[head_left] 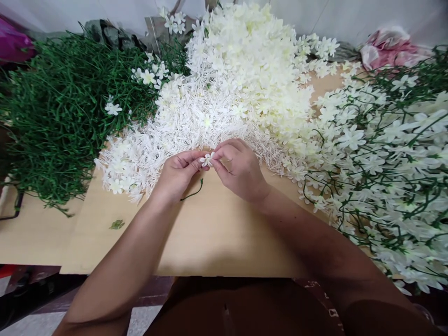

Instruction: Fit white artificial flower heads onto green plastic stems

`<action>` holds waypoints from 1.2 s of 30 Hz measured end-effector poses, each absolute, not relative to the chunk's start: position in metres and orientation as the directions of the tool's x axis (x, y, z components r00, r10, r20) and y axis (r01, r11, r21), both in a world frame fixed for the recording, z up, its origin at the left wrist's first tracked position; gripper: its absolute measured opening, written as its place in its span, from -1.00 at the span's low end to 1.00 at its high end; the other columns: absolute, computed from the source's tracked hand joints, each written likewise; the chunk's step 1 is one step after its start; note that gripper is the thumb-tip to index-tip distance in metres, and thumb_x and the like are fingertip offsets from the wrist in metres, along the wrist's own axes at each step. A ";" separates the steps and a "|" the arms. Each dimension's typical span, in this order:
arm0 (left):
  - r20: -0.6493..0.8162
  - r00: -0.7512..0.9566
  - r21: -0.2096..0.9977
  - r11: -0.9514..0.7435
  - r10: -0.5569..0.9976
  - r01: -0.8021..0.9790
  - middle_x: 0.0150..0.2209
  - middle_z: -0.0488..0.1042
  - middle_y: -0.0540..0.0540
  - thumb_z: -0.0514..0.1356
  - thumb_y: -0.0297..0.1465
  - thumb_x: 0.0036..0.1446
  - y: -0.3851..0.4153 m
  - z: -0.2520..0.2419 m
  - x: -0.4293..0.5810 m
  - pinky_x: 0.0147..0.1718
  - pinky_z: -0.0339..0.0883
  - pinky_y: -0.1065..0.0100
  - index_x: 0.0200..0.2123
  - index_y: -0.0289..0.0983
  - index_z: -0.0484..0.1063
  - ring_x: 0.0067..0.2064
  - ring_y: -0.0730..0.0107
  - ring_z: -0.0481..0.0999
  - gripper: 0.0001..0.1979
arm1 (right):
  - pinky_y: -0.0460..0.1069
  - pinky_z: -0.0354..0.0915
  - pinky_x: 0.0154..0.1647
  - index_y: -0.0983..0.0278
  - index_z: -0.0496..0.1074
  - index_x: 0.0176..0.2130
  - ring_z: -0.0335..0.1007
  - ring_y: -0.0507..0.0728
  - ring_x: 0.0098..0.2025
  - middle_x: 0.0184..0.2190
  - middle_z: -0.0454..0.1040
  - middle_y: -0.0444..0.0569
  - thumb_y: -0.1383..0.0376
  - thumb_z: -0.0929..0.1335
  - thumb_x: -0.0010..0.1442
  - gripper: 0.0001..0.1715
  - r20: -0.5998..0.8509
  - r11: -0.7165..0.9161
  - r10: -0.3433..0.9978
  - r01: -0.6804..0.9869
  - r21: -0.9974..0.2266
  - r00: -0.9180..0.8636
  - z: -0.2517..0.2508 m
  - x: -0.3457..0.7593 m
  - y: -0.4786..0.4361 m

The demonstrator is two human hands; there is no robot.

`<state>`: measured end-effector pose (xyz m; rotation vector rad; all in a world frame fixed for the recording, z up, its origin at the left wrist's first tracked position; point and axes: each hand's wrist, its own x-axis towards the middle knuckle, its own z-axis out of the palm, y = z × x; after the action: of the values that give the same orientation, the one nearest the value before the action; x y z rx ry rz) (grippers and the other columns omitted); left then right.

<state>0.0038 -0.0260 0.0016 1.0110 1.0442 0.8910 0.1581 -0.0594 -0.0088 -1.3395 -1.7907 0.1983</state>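
Between my two hands is a small white artificial flower (207,160), its petals facing up. My left hand (178,172) pinches it from the left with thumb and forefinger. From the right, the thumb and forefinger of my right hand (240,170) close on its petals. A short green plastic stem (193,192) lies on the brown cardboard (224,233) just below my left hand. Right behind both hands spreads a heap of white stamen-like pieces (196,112), and yellowish-white petal pieces (252,56) are piled beyond it.
A large mound of green stems (66,102) fills the left side. Finished-looking white flowers on green stems (395,186) cover the right. A small green leaf scrap (116,224) lies at the front left. Behind, a pink and white cloth (392,49) rests near the wall.
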 end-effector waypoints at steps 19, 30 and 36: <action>-0.186 0.292 0.972 0.219 0.938 -0.085 -0.57 0.49 0.05 0.51 -0.31 -0.29 -0.021 -0.007 0.006 -0.46 0.37 0.54 -0.45 -0.29 0.51 -0.52 0.59 0.44 -0.67 | 0.07 0.37 -0.14 0.24 0.32 -0.43 0.44 0.17 -0.20 -0.34 0.49 0.05 0.39 0.27 0.20 -0.83 0.584 0.421 0.812 0.718 -0.554 -0.025 -0.019 0.154 -0.058; -0.138 0.354 0.972 0.196 0.925 -0.133 -0.57 0.49 0.03 0.52 -0.23 -0.31 -0.015 0.001 -0.002 -0.44 0.36 0.50 -0.45 -0.28 0.54 -0.51 0.56 0.45 -0.63 | 0.03 0.39 -0.13 0.25 0.40 -0.42 0.45 0.08 -0.22 -0.34 0.51 -0.04 0.30 0.36 0.19 -0.86 0.407 0.370 0.911 0.311 -0.875 0.062 -0.014 0.155 -0.057; -0.172 0.368 0.961 0.238 0.914 -0.141 -0.55 0.52 0.01 0.53 -0.24 -0.31 -0.015 -0.005 -0.002 -0.43 0.36 0.51 -0.48 -0.29 0.55 -0.51 0.56 0.46 -0.65 | 0.05 0.39 -0.19 0.26 0.39 -0.43 0.43 0.09 -0.26 -0.37 0.48 -0.03 0.31 0.37 0.17 -0.87 0.400 0.357 0.913 0.324 -0.876 0.075 -0.019 0.155 -0.056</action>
<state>-0.0018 -0.0148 -0.0045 1.0755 0.9092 0.8784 0.1550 -0.0563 -0.0194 -1.1815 -1.4810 0.6499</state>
